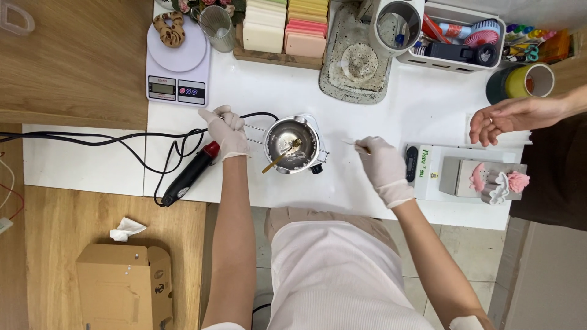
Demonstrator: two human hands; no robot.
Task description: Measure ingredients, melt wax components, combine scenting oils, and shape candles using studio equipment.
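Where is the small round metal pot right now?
In the head view, the small round metal pot sits mid-table on the white tabletop, between the gloved left hand and gloved right hand.

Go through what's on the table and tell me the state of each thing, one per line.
Left hand: gloved, gripping the pot handle.
Right hand: gloved, pinching a thin stick.
Pot: upright, open, spoon resting inside.
Heat gun: lying flat, corded.
Scale: biscuit-like piece on its plate.
Tape rolls: on their sides.
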